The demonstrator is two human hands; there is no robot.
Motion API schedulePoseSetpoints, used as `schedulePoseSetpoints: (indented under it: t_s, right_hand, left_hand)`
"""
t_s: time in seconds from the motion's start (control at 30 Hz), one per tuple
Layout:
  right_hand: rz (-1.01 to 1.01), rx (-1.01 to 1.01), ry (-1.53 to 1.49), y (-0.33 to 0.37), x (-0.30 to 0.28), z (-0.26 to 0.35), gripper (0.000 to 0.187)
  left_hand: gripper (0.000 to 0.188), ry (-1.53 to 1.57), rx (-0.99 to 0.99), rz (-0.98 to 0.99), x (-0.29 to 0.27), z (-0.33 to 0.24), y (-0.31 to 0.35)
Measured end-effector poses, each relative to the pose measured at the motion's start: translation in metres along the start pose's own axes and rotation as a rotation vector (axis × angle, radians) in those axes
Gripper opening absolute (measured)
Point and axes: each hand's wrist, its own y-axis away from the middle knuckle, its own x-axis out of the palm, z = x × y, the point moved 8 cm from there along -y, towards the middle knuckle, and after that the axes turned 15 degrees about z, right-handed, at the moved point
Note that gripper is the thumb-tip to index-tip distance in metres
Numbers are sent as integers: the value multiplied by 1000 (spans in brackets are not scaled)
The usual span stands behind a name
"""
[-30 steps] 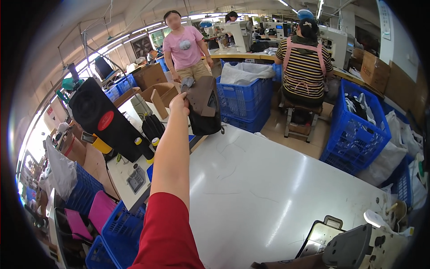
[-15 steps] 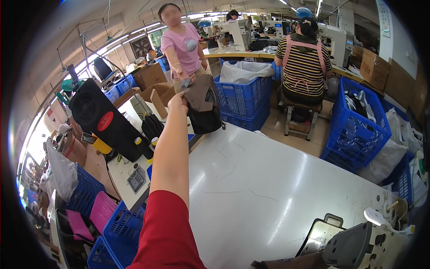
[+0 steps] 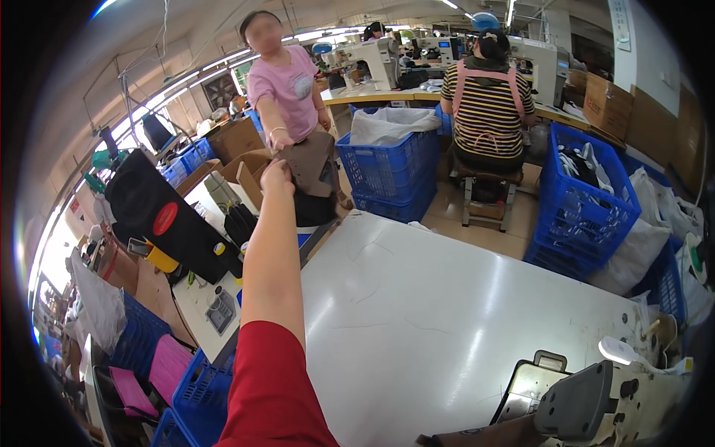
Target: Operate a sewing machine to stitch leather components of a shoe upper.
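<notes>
My left hand (image 3: 276,179), at the end of an outstretched arm in a red sleeve, is closed on the edge of a brown and black bag (image 3: 311,165). The bag hangs beyond the far left corner of the white table, its black lower part blurred. A co-worker in a pink shirt (image 3: 287,89) stands opposite and reaches out; that person's hand (image 3: 280,139) meets the bag's upper edge, just above my fingers. Whether that hand grips the bag, I cannot tell. My right hand is out of view.
The white table (image 3: 402,298) carries loose threads and a sewing machine (image 3: 581,402) at the lower right. Blue crates (image 3: 391,160) stand beyond it, more (image 3: 585,201) to the right. A black speaker (image 3: 167,208) leans at the left. Another person (image 3: 488,104) sits with their back to me.
The bag has moved left and away from over the table corner, turning its brown side out. The co-worker's hand has come closer to mine. My view has shifted slightly.
</notes>
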Motion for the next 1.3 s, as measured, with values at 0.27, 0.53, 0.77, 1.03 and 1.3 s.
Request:
schedulePoseSetpoints:
  t_s: [0.27, 0.53, 0.77, 1.03, 1.3]
  right_hand:
    - [46, 5, -58, -4, -8, 5, 49]
    - [-111, -94, 22, 11, -1, 3, 46]
    - [-235, -89, -49, 8, 5, -15, 52]
    - [-334, -156, -34, 2, -11, 5, 44]
    - [-324, -236, -139, 15, -2, 0, 41]
  left_hand:
    - [29, -104, -183, 231, 55, -20, 33]
    - [29, -605, -902, 890, 99, -9, 334]
    - [25, -508, -1188, 952, 85, -38, 493]
    - [29, -824, -927, 1059, 134, -49, 557]
    - [70, -1281, -928, 1539, 211, -11, 616]
